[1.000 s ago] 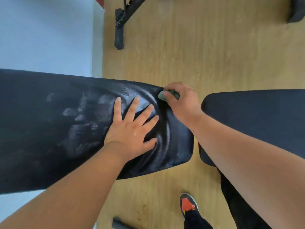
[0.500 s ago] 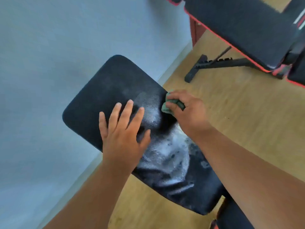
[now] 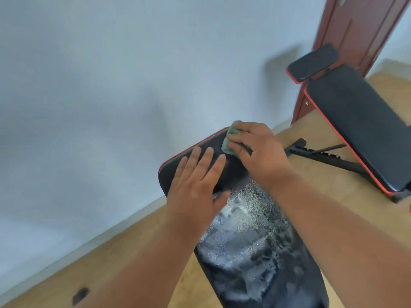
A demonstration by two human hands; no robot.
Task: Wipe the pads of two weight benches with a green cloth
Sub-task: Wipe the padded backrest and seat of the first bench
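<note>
Currently your right hand (image 3: 255, 150) is pinching the green cloth (image 3: 230, 138) onto the bench pad (image 3: 251, 236) far end; your left hand (image 3: 195, 185), fingers spread, is bracing beside it.

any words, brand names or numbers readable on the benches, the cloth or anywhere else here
None: no text shows on the near black bench pad with red piping, the far black weight bench, the green cloth, the pale wall or the dark red door frame.

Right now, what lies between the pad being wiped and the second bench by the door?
In the head view, bare wooden floor separates the near pad from the second bench; only that bench's black frame leg crosses it.
</note>
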